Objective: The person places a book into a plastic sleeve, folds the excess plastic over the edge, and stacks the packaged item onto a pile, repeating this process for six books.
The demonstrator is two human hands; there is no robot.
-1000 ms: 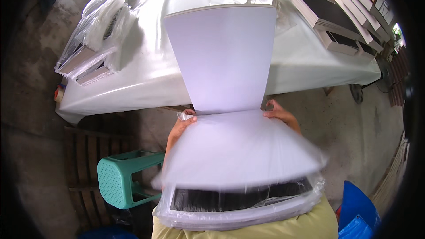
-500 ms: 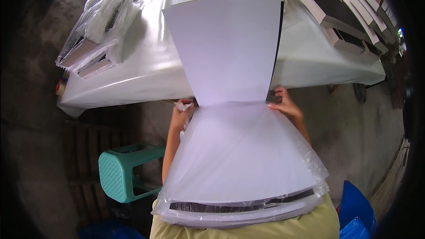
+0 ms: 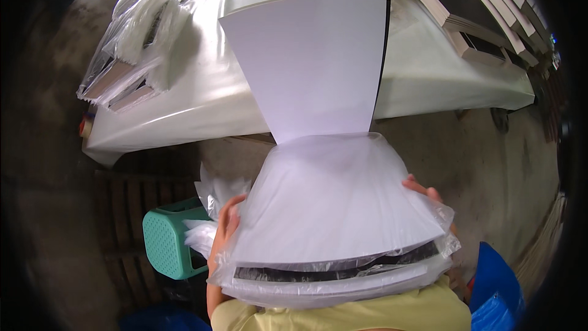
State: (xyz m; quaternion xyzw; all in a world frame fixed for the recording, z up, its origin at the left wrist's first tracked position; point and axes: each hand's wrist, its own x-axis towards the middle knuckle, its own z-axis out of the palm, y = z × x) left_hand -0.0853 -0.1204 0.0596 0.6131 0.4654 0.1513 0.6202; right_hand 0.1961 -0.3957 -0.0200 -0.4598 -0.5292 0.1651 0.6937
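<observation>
A tall stack of white sheets or boards with a dark right edge rests against the table edge. Its lower part sits inside a clear plastic bag, the near end at my lap, where a dark strip shows through. At the bag's left side, my left hand has curled fingers, with loose crumpled plastic film sticking out beside it, seemingly held. My right hand lies along the bag's right side, fingers stretched out; its palm is hidden behind the bag.
A table with a pale shiny cover stands ahead. Plastic-wrapped stacks lie at its left, dark and white stacks of books or boards at its right. A green stool is at my left, blue plastic at my right.
Both hands have moved from the bag's upper edge down its sides, toward me. Loose film now flares out beside my left hand. The bag's mouth looks slightly higher on the stack.
</observation>
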